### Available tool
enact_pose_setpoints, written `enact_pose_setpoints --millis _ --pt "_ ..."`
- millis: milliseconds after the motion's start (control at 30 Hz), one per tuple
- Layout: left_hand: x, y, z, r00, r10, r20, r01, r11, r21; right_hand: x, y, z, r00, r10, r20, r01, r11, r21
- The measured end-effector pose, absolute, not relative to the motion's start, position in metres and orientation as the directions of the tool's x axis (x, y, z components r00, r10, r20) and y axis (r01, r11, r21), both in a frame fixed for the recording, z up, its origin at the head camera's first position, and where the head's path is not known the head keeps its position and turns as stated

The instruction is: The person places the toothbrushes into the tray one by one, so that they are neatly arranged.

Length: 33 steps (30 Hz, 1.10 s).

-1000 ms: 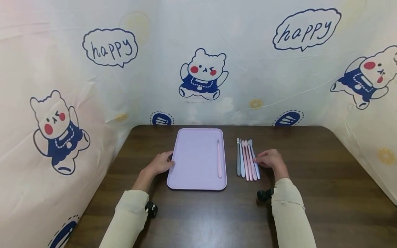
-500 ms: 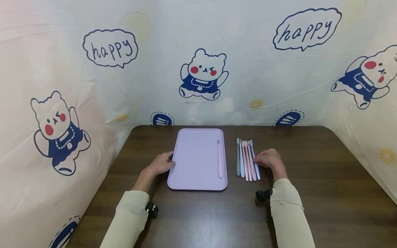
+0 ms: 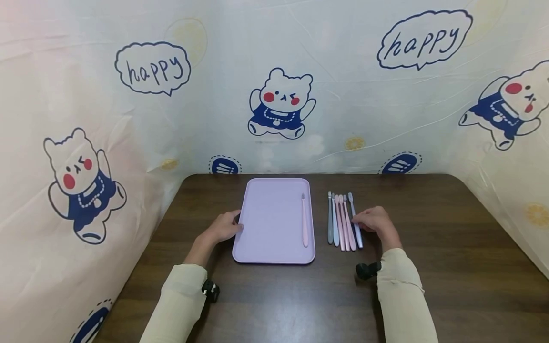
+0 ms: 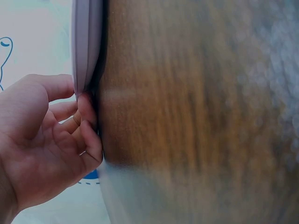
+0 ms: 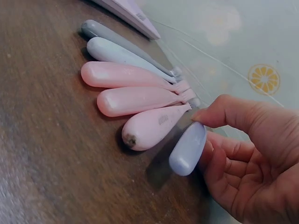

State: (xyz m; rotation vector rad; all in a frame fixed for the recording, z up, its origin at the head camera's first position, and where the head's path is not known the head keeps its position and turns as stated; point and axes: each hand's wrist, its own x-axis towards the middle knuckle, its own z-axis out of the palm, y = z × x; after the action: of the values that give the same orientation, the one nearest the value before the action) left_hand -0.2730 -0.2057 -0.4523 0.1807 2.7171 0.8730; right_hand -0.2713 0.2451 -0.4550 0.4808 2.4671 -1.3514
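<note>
My left hand [image 3: 224,226] grips the left rim of a lilac tray [image 3: 270,257], thumb on top and curled fingers beneath, as the left wrist view shows. A pink toothbrush [image 3: 305,224] lies along the tray's right side. Right of the tray, my right hand [image 3: 374,222] pinches a light blue toothbrush [image 5: 188,148] between thumb and fingers; its handle end is raised off the table in the right wrist view. Beside it lie several toothbrushes in a row: pink ones [image 5: 135,100], a pale blue one [image 5: 126,57] and a grey-blue one [image 5: 121,45].
Everything rests on a dark brown wooden table [image 3: 283,305]. A patterned curtain [image 3: 343,95] with bears and lettering hangs behind it and along both sides. Dark wrist cameras [image 3: 368,271] sit at both cuffs.
The light blue toothbrush has come away from the row, shifting slightly right with my right hand. My left hand stays at the tray's rim.
</note>
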Motion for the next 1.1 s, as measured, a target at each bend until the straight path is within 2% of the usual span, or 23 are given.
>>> enact_pose_setpoints --millis 367,1100 --pt "-0.273 -0.207 -0.455 -0.952 0.208 -0.225 0.038 0.808 0.588 -0.268 0.244 -0.453 -0.888 0.144 -0.436 0.456 0.386 -0.802" --pt "-0.276 -0.208 -0.454 -0.949 0.202 -0.24 0.027 0.816 0.578 -0.275 0.225 -0.446 -0.919 0.079 -0.386 0.392 0.289 -0.874"
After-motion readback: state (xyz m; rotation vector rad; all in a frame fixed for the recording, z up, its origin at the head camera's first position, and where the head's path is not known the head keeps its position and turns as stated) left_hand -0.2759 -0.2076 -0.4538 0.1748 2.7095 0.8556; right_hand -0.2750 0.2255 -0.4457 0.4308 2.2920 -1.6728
